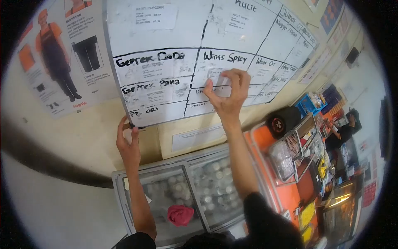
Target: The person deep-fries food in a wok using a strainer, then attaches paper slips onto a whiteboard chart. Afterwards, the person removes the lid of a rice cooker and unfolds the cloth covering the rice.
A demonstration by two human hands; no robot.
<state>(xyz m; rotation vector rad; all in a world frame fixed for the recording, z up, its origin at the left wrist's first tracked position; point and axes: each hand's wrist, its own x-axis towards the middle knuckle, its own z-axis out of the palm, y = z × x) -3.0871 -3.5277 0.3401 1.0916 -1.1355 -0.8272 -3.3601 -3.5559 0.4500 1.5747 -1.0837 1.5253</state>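
A whiteboard [155, 97] hangs on the wall in front of me, ruled with black lines and handwritten names such as "Wings Spicy". My left hand [129, 143] grips its lower left corner, thumb and fingers around the edge. My right hand [230, 91] is at the "Wings Spicy" cell. Its thumb and index finger are curved and apart, at the edges of a small printed paper label [215, 74]. Whether that label is stuck flat to the board I cannot tell. Other printed labels sit in the neighbouring cells.
Below stands a glass-topped chest freezer [186, 164] with a crumpled red cloth [180, 215] on its lid. An orange counter [286, 199] with baskets runs along the right, where another person [344, 132] works. A uniform poster [62, 54] hangs at left.
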